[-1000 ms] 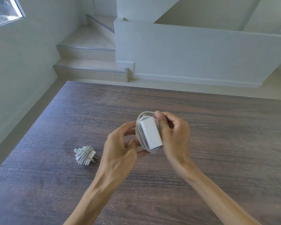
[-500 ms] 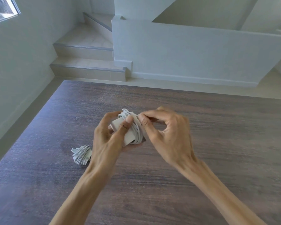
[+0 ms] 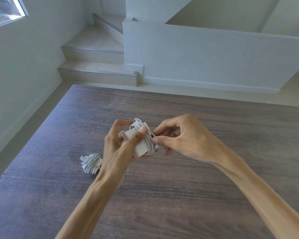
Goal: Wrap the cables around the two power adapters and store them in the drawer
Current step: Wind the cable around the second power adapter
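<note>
My left hand [image 3: 118,147] grips a white power adapter [image 3: 141,146] above the middle of the dark wooden table [image 3: 197,187], thumb pressed across its face. White cable [image 3: 141,125] is coiled around the adapter's far and right side. My right hand [image 3: 181,139] pinches the cable's end against the coil at the adapter's right edge. A second white adapter [image 3: 91,163], wound in its own cable, lies on the table just left of my left wrist, partly hidden by it. No drawer is in view.
The table's far edge meets a pale tiled floor. Beyond it rise tiled steps [image 3: 97,66] at the left and a low white wall [image 3: 205,57] across the back. A grey wall [image 3: 16,75] runs close along the table's left side.
The adapter has turned from broad face up to tilted, passing into my left hand's grip. My right hand came off the body and now pinches the cable end at the coil.
</note>
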